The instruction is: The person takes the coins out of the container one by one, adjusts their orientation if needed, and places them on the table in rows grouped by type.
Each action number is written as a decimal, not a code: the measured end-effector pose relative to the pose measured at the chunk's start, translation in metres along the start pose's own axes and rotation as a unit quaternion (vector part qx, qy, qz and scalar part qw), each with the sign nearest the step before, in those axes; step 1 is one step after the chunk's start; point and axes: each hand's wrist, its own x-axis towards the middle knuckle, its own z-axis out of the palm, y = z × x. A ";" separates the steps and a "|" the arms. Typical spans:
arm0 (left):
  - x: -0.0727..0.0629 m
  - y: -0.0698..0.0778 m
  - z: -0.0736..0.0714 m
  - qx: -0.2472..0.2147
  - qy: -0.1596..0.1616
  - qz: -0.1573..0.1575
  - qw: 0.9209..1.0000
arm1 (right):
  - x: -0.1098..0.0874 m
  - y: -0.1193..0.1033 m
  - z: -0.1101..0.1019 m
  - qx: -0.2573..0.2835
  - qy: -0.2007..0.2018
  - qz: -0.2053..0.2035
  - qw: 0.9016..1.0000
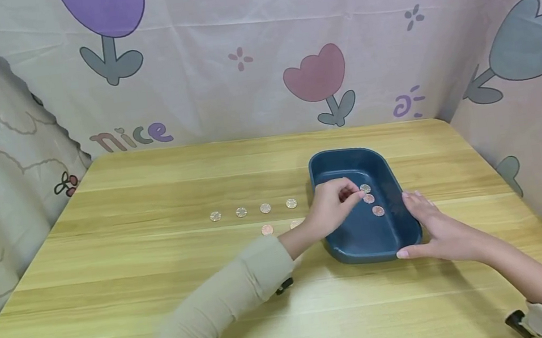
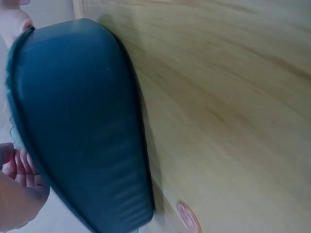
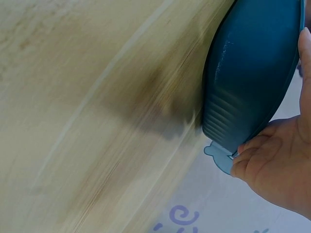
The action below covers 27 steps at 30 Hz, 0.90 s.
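A deep dark-blue tray (image 1: 357,240) stands on the table right of centre. My left hand (image 1: 330,207) reaches over its left side with fingers curled; thumb and forefinger tips are right beside a silver coin (image 1: 365,188). I cannot tell whether they pinch it. Two copper coins (image 1: 378,211) lie on the tray floor close by. My right hand (image 1: 446,231) grips the tray's near right corner, thumb at the front and fingers along the right rim. In the right wrist view this hand (image 3: 282,165) shows at the tray's edge.
Left of the tray, a row of several silver coins (image 1: 266,208) lies on the wooden table (image 1: 164,297). A copper coin (image 1: 267,230) and another coin, partly behind my left wrist, lie nearer. A printed curtain (image 1: 220,95) hangs around the table.
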 end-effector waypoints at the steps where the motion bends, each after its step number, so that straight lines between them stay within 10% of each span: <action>1: 0.003 0.000 0.004 0.007 -0.003 0.002 1.000 | 0.000 0.000 0.000 0.000 -0.001 0.000 1.000; 15: 0.031 -0.004 0.045 0.086 -0.104 -0.084 0.987 | 0.001 0.003 -0.001 0.007 -0.002 -0.008 1.000; 27: 0.042 -0.011 0.064 0.233 -0.223 -0.102 0.941 | 0.001 0.004 0.000 0.001 0.000 -0.006 1.000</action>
